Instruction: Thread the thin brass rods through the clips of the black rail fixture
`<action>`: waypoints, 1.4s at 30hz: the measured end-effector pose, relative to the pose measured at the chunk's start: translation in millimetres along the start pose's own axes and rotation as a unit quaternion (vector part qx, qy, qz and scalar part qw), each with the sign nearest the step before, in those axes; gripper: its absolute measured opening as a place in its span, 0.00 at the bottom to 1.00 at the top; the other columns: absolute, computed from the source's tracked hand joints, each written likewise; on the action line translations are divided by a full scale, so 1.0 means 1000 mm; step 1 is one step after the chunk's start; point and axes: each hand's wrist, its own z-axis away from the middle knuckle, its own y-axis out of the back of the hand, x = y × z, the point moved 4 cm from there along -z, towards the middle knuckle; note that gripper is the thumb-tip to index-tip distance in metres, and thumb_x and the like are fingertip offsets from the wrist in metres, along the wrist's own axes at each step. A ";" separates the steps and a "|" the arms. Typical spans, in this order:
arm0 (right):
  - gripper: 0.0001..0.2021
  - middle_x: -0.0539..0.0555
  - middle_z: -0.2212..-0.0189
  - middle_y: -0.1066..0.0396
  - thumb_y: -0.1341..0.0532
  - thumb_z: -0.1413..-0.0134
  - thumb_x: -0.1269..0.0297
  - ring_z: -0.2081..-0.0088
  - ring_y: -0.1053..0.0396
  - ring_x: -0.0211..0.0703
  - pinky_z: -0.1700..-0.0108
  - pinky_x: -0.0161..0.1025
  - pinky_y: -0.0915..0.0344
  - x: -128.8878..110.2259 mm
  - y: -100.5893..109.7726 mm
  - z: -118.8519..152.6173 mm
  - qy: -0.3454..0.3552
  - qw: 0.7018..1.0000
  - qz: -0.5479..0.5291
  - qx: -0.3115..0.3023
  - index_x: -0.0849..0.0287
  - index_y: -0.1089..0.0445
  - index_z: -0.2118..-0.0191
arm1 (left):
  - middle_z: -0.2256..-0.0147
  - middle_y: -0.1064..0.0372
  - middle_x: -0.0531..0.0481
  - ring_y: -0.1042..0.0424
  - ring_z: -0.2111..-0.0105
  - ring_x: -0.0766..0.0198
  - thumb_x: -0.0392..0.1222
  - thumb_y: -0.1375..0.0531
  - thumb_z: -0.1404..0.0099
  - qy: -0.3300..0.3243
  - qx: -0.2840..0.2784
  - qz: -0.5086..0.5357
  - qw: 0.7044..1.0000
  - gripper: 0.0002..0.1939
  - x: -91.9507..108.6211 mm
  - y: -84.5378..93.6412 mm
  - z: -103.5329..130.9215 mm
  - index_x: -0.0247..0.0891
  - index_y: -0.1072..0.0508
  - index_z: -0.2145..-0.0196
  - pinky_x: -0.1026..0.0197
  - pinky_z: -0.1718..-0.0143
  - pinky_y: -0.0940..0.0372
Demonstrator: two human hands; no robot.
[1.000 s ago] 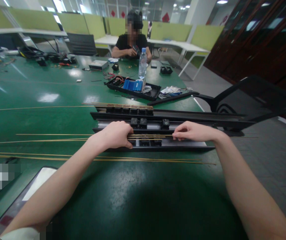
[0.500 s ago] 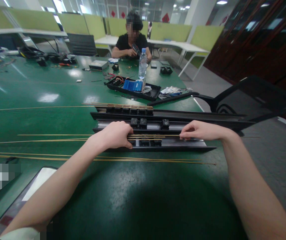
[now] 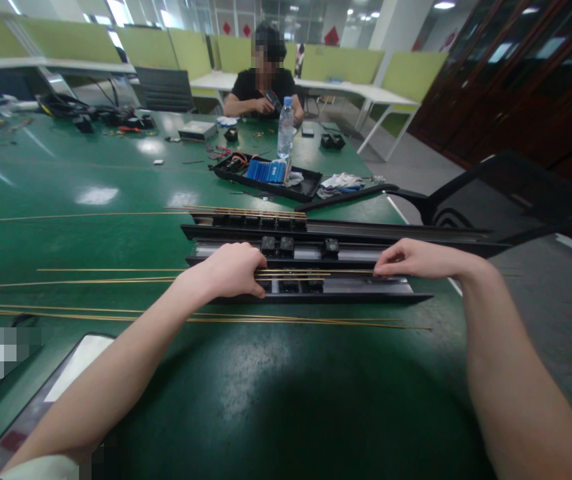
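Shifted rightward since the earlier frame, the right hand (image 3: 411,258) pinches a thin, straight, gold-colored rod (image 3: 350,271) in a narrow grip above the nearest black channel (image 3: 346,299) on the green bench (image 3: 276,373). The left hand (image 3: 231,268) spans similar rods (image 3: 306,279) over black blocks (image 3: 315,287) in that channel; whether its grip is closed cannot be told.

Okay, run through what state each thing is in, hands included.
Left hand: curled over the nearest channel
Right hand: pinching a gold rod
Nearest channel: open-topped, black blocks inside
Loose rods: lying on the table
Bottle: upright, capped
Black tray: open, blue pack inside
White cloth: crumpled
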 end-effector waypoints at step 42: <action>0.22 0.55 0.62 0.22 0.37 0.52 0.44 0.58 0.28 0.52 0.56 0.41 0.35 0.009 0.005 0.007 -0.018 1.000 0.014 0.006 0.57 0.21 0.61 | 0.63 0.23 0.46 0.25 0.63 0.53 0.59 0.37 0.48 -0.006 0.004 -0.007 1.000 0.24 -0.001 -0.002 0.000 0.42 0.22 0.59 0.58 0.66 0.35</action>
